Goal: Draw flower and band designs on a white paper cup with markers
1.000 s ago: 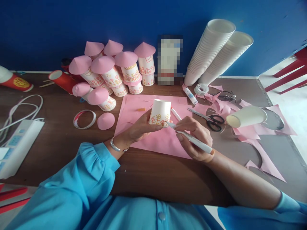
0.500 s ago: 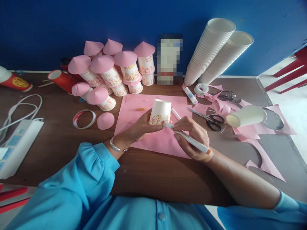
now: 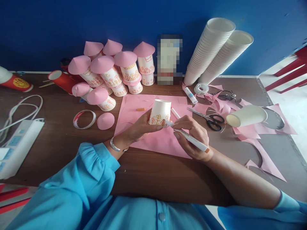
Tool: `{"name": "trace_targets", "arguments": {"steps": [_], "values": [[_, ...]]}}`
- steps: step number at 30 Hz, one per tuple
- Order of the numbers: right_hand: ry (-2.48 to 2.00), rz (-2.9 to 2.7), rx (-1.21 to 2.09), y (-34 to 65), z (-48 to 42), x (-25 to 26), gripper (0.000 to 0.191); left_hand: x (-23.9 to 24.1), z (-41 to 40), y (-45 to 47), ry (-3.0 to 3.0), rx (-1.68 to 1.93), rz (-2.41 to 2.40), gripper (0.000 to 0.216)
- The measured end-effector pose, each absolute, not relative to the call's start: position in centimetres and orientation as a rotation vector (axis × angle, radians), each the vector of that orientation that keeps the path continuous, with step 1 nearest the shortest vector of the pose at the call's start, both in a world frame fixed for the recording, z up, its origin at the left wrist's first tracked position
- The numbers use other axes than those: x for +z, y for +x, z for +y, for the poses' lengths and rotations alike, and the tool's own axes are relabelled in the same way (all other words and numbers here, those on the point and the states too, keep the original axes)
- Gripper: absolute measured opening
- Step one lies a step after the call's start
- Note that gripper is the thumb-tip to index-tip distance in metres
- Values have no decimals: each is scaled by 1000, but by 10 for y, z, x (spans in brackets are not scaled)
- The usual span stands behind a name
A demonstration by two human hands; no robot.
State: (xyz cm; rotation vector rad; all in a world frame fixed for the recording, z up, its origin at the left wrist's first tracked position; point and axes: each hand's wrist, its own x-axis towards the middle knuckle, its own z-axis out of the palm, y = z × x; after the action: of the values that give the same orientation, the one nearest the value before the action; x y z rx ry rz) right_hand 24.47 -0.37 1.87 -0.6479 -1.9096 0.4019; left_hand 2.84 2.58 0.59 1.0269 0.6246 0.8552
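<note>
My left hand [image 3: 143,125] is closed around a white paper cup [image 3: 160,110], holding it above a pink paper sheet [image 3: 155,143]. Orange and yellow-brown flowers are drawn round the cup's lower part. In my right hand [image 3: 194,135] is a white marker [image 3: 192,139] with an orange end, gripped between thumb and fingers. Its tip meets the cup's lower right side, near the drawn flowers; whether it touches, I cannot tell. An orange marker cap [image 3: 141,109] and another white marker [image 3: 175,112] lie on the sheet behind the cup.
Decorated cups with pink cone roofs [image 3: 102,65] stand at the back left. Two tall stacks of paper cups [image 3: 209,48] lean by the blue wall. Scissors [image 3: 211,119], a glue stick [image 3: 190,95], a tape roll [image 3: 201,89] and paper scraps lie right. A power strip [image 3: 24,148] lies left.
The marker in my right hand has shifted very slightly at the cup's lower edge. My left hand and the cup stay almost still.
</note>
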Motion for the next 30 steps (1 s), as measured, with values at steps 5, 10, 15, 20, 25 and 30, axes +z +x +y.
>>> {"name": "trace_targets", "arguments": {"steps": [5, 10, 15, 20, 25, 30], "values": [[-655, -1869, 391, 244, -5, 18, 19, 7, 26, 30, 1020, 861, 628, 50], [-611, -1835, 427, 245, -6, 17, 21, 5, 27, 30, 1008, 859, 596, 45], [-671, -1806, 355, 249, -5, 10, 24, 0, 27, 27, 936, 874, 579, 40], [-862, -1806, 447, 251, 2, -6, 47, -3, 25, 23, 877, 820, 524, 46], [-822, -1865, 485, 249, 9, -11, 84, 0, 25, 22, 860, 770, 482, 56], [-799, -1894, 444, 247, 9, -7, 86, 2, 25, 22, 915, 706, 449, 48]]}}
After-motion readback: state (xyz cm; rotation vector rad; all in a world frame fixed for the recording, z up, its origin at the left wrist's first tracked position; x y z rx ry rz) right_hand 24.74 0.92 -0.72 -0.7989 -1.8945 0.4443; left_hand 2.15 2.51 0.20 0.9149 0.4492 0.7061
